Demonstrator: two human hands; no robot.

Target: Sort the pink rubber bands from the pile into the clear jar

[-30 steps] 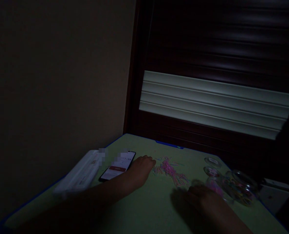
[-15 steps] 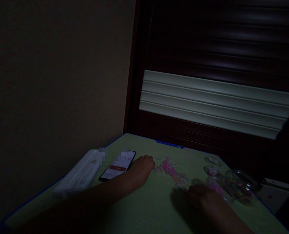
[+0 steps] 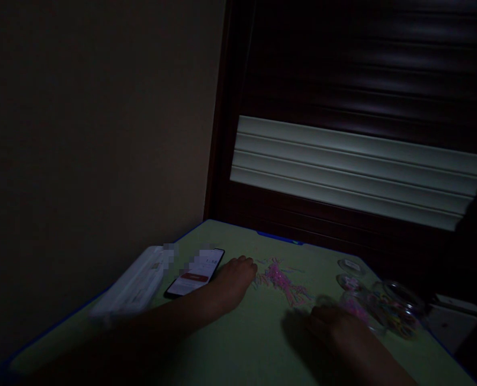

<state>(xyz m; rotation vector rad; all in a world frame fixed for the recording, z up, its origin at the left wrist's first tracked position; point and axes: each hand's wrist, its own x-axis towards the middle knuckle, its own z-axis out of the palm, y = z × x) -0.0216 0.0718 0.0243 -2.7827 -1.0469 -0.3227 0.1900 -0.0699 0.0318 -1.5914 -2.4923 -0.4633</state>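
My left hand [image 3: 236, 281] rests on the green tabletop, fingers curled down and together at the left edge of a loose pile of small pink and pastel bands [image 3: 281, 280]. Whatever its fingertips hold, if anything, is hidden. Nearer to me and to the right, my right hand [image 3: 337, 328] is curled, its fingers dim and turned away, so its contents do not show. Just beyond it lies a clear container with pink bits [image 3: 355, 305]. Beside that is a clear round jar [image 3: 399, 308] of coloured bands.
A phone [image 3: 194, 276] with a lit screen lies left of my left hand. Farther left is a white plastic-looking pack [image 3: 132, 284]. Two small round clear pieces, a lid [image 3: 351, 266] and a dish [image 3: 349, 282], sit at the right. A white box [image 3: 453, 321] stands past the table's right edge.
My left hand has shifted very slightly to the right beside the pile. My right hand stays almost where it was.
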